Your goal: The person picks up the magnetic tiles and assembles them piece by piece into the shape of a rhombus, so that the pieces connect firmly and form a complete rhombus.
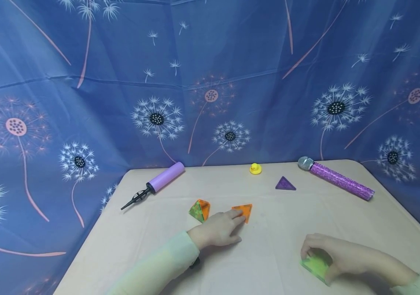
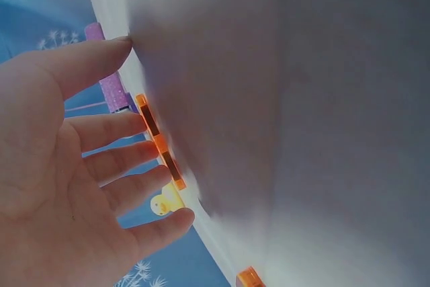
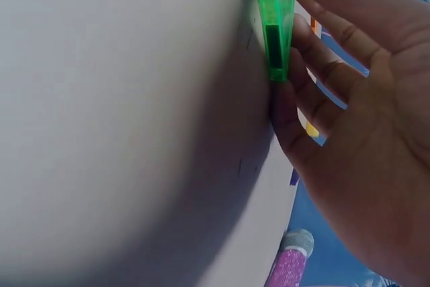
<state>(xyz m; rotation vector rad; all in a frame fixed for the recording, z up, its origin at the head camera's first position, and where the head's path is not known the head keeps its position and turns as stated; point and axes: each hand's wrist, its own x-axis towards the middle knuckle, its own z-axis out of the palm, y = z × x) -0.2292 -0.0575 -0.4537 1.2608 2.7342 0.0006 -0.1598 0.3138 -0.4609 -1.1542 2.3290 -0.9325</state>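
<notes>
An orange triangle tile (image 1: pixel 246 210) lies flat near the middle of the table, and the fingertips of my left hand (image 1: pixel 218 230) touch it with the fingers nearly straight. In the left wrist view the orange tile (image 2: pixel 161 142) meets the fingers of my left hand (image 2: pixel 87 166). At the front right my right hand (image 1: pixel 346 256) holds a green tile (image 1: pixel 317 265) between thumb and fingers. In the right wrist view the green tile (image 3: pixel 273 25) is seen edge-on beside my right hand (image 3: pixel 363 92). Just left of my left hand stands an orange and green block (image 1: pixel 200 210).
A purple pump (image 1: pixel 165 177) lies at the back left of the table (image 1: pixel 261 258). Toward the back are a yellow duck (image 1: pixel 256 169) and a purple triangle (image 1: pixel 285 184). A glittery purple microphone (image 1: pixel 342 181) lies at the back right. Behind hangs a blue dandelion cloth (image 1: pixel 269 110).
</notes>
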